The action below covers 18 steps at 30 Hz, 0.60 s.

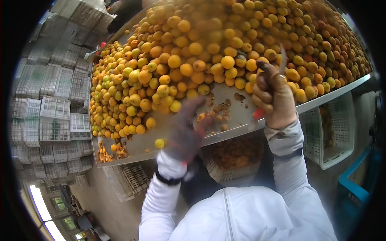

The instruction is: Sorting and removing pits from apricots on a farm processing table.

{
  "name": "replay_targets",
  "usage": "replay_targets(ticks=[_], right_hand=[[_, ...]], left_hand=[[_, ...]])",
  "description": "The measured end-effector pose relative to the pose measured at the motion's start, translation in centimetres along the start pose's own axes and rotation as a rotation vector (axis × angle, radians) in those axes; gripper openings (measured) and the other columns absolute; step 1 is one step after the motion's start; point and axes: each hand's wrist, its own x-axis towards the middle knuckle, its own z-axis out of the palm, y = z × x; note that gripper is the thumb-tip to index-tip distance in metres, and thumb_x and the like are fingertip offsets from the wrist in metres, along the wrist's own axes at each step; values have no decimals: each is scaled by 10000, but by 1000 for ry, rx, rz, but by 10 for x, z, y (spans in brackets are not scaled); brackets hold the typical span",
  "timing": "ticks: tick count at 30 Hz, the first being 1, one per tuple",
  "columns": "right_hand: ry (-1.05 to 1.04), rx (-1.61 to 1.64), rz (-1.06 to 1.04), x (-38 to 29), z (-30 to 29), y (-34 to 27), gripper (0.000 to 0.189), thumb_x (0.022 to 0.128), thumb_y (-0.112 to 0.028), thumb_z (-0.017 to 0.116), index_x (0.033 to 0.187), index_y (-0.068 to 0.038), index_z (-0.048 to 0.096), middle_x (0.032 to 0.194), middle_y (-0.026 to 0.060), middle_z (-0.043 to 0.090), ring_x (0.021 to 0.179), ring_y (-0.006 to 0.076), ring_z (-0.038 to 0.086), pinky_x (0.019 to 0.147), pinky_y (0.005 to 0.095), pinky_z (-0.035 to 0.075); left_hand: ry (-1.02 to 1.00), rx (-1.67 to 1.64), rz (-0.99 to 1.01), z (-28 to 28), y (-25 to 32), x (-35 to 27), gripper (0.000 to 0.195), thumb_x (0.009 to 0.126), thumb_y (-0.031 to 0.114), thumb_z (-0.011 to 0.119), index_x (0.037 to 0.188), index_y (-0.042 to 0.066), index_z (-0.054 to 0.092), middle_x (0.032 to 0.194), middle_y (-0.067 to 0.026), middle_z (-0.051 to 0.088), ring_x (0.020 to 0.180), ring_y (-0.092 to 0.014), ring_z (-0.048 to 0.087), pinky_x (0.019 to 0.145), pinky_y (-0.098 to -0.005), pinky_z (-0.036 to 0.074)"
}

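My right hand (273, 96) grips a knife (283, 60), its narrow, slightly curved blade pointing up and away from me. A red end, apparently of the handle, shows below my fingers. My left hand (185, 132), in a dark glove, is blurred over the near edge of the metal table (137, 149); whether anything is in it cannot be made out. Beyond both hands rises a large heap of apricots (187, 69), yellow to orange. Between the hands lie apricot pits and scraps (221, 111). A single yellow apricot (159, 143) sits left of my left hand.
Under the table's edge, a white plastic basket (223, 176) holds orange apricot pieces (238, 153). Another white crate (337, 156) stands at the right, near a blue bin (349, 180). Stacked crates (54, 120) fill the left. Part of another person (120, 12) appears at the top left.
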Motion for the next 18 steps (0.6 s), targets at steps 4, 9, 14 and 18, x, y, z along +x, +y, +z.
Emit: replay_targets(ticks=[4,9,14,18], right_hand=[[81,143,-64,-13,-10,-11,215,965,-193,547,1128,-54,546,658,-27,442,423,55,338,339,196,236],[51,28,55,-28,-1,-5,223,951,-168,561,1130,-35,564,642,-5,480,396,57,371,322,203,261],[21,-189,91,-30,1,6,214,934,-132,578,1118,-24,577,632,2,512,355,67,390,309,213,274],[-81,-495,256,-42,17,29,156,908,-103,609,1049,-44,636,636,0,537,387,63,416,330,228,301]], left_hand=[[105,384,-92,12,-8,125,397,885,266,669,1225,71,605,1197,-182,616,1066,-287,628,941,-388,480],[-16,947,-165,21,-34,159,408,857,314,676,1158,41,636,1127,-196,644,1070,-355,608,948,-423,463],[-52,-85,-180,1,-45,109,367,896,232,605,1157,-25,576,1160,-201,600,1021,-295,638,880,-399,535],[-77,-1377,-320,-1,-29,39,450,952,268,613,1308,32,472,1170,-158,586,1012,-304,636,911,-452,547]])
